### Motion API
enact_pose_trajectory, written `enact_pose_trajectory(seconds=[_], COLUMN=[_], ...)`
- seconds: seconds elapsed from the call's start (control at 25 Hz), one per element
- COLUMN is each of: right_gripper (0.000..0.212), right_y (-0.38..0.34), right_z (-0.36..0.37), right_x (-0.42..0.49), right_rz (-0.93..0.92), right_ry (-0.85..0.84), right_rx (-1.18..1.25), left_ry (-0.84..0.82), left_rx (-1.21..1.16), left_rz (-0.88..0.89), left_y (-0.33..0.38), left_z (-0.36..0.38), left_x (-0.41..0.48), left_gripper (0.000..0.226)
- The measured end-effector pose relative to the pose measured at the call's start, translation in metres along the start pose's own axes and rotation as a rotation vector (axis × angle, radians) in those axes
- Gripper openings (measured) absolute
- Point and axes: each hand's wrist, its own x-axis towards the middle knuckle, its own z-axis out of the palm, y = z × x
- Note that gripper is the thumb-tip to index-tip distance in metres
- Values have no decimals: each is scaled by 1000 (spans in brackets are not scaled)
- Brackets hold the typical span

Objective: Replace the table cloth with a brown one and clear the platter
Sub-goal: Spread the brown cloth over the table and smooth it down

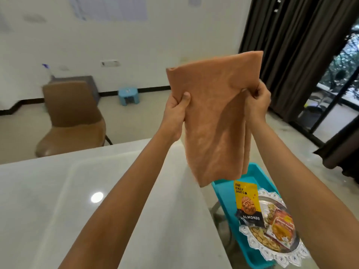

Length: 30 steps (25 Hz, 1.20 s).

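You are holding the brown cloth up in the air above the table, your left hand and right hand each pinching a side of it. It is hanging folded, not yet spread. The tabletop is showing bare white, so the old cloth seems gone. The platter is sitting in a teal tray, carrying an almonds packet and snacks, uncleared.

- Held up over the table's right end: cloth, with the left hand on its left edge and the right hand on its right.
- Right of the table: tray, with the platter in it.
- On the platter: pouch and box.
- Behind the table: chair — stool farther back.
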Motion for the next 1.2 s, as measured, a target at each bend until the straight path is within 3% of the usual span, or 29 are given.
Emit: enact_pose_trajectory(seconds=[0.16,0.36,0.52,0.68,0.84,0.92,1.08,1.2], right_gripper=[13,25,28,34,48,54,68,89], right_y=[-53,-106,-130,-118,-73,-42,18,66], right_z=[48,99,156,236,283,279,233,185], right_x=[-56,-89,-125,-210,-328,-371,-437,-467], right_rz=[-74,-61,-86,-140,-79,-76,-63,-184], right_ry=[-77,-95,-224,-506,-1091,-1305,-1415,-1444], right_rx=[111,168,188,52,-263,-397,-575,-844], left_ry=[39,127,252,604,997,1195,1501,1716], left_rx=[86,75,-30,-140,-150,-176,-123,167], left_rz=[38,41,77,47,-123,-229,-503,-800], left_y=[55,94,127,114,34,-7,-55,-57], left_z=[-54,-93,-140,-237,-383,-446,-535,-555], left_x=[-65,-120,-152,-189,-244,-285,-375,-404], left_gripper=[35,45,45,34,33,33,49,59])
